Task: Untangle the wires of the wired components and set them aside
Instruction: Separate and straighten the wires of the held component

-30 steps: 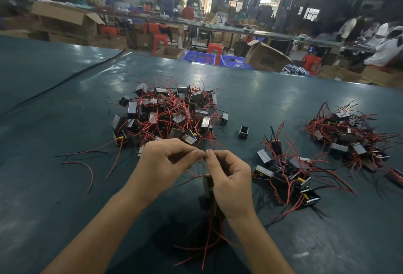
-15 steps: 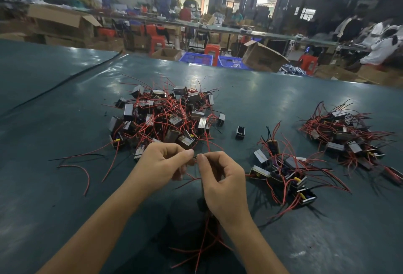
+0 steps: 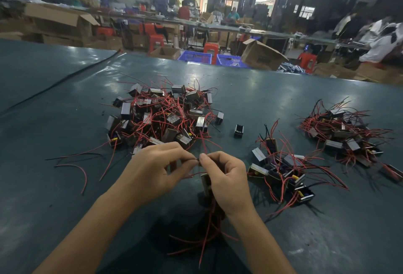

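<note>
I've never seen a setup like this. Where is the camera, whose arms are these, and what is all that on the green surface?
No machine here: a person wears one wide-angle camera on the head, so you look forward and down along their bare arms. The left hand and the right hand meet in the middle, each pinching a thin wire end at the fingertips. Just under the right hand shows a small boxy component, its red wires trailing toward the camera. On the dark green table lie three heaps of such components with red and black wires: a large tangled pile ahead, a smaller group to the right, and a third heap farther right. One lone component sits between the heaps, and a loose red wire lies at the left.
</note>
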`<move>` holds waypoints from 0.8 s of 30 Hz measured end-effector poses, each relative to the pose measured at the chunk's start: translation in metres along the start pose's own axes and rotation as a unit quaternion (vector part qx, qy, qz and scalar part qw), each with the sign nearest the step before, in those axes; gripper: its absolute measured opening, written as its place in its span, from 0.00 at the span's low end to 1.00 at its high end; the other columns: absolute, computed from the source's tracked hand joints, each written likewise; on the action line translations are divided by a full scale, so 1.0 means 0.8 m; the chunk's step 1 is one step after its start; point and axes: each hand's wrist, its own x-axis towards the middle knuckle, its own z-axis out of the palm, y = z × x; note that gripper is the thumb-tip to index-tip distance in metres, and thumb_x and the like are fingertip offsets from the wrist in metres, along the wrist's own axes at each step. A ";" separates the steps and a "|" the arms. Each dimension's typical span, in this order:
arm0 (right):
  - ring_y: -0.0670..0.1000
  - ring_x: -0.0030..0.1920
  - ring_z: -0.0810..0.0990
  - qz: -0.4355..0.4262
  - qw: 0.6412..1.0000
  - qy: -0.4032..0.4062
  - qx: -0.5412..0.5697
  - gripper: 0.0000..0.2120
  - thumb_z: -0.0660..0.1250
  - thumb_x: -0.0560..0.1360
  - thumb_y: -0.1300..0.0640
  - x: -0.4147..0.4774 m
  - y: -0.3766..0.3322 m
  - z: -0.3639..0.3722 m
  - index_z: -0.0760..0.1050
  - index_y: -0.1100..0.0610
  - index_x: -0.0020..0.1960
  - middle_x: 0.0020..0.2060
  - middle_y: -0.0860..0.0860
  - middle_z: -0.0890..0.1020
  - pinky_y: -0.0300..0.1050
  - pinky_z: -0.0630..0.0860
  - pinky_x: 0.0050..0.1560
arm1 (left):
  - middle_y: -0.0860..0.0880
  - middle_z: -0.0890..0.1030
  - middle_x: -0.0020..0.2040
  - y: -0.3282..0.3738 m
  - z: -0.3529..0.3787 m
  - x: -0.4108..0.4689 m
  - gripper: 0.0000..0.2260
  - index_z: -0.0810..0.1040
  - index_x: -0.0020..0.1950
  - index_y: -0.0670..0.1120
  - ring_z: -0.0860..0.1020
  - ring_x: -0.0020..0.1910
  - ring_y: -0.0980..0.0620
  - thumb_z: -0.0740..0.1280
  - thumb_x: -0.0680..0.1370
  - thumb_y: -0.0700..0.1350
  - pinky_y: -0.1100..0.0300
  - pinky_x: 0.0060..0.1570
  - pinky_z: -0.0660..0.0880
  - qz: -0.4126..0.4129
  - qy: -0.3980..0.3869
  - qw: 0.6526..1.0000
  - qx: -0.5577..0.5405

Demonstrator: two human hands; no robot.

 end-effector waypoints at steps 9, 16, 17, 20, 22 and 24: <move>0.48 0.29 0.71 -0.021 0.999 -0.036 0.014 0.08 0.67 0.78 0.62 -0.001 -0.004 -0.003 0.81 0.61 0.40 0.28 0.51 0.76 0.40 0.68 0.30 | 0.54 0.80 0.31 0.015 0.002 0.006 0.07 0.83 0.38 0.47 0.76 0.28 0.56 0.72 0.74 0.47 0.66 0.30 0.71 -0.103 0.073 0.984 -0.122; 0.44 0.32 0.76 -0.212 0.967 0.010 -0.139 0.06 0.67 0.78 0.53 -0.005 0.006 0.009 0.79 0.53 0.45 0.34 0.41 0.78 0.49 0.74 0.36 | 0.52 0.70 0.24 0.029 0.003 0.017 0.08 0.76 0.24 0.47 0.66 0.21 0.58 0.72 0.61 0.46 0.66 0.22 0.64 -0.509 0.000 0.666 -0.546; 0.45 0.34 0.76 -0.211 0.965 0.013 -0.152 0.06 0.67 0.78 0.52 -0.006 0.007 0.011 0.79 0.52 0.45 0.35 0.41 0.78 0.52 0.75 0.38 | 0.53 0.68 0.24 0.028 0.004 0.017 0.07 0.75 0.24 0.47 0.65 0.20 0.58 0.71 0.60 0.46 0.67 0.20 0.62 -0.524 -0.009 0.618 -0.586; 0.45 0.34 0.76 -0.161 0.979 0.003 -0.127 0.06 0.66 0.78 0.53 -0.006 0.008 0.011 0.78 0.52 0.44 0.34 0.41 0.77 0.40 0.72 0.36 | 0.53 0.69 0.25 0.023 0.007 0.014 0.07 0.77 0.26 0.48 0.66 0.21 0.58 0.72 0.61 0.48 0.67 0.23 0.63 -0.517 -0.031 0.642 -0.565; 0.43 0.31 0.74 -0.120 0.989 -0.002 -0.084 0.07 0.66 0.79 0.55 -0.006 0.005 0.009 0.79 0.53 0.43 0.31 0.41 0.77 0.34 0.69 0.33 | 0.51 0.75 0.28 0.021 0.008 0.015 0.09 0.82 0.31 0.47 0.70 0.24 0.57 0.74 0.63 0.51 0.67 0.24 0.66 -0.476 -0.017 0.737 -0.479; 0.42 0.29 0.72 -0.089 0.995 0.005 -0.040 0.09 0.66 0.79 0.59 -0.006 0.002 0.009 0.79 0.53 0.41 0.29 0.42 0.76 0.33 0.68 0.31 | 0.49 0.81 0.31 0.018 0.008 0.014 0.12 0.83 0.41 0.46 0.76 0.27 0.57 0.75 0.65 0.53 0.68 0.25 0.70 -0.385 0.034 0.837 -0.387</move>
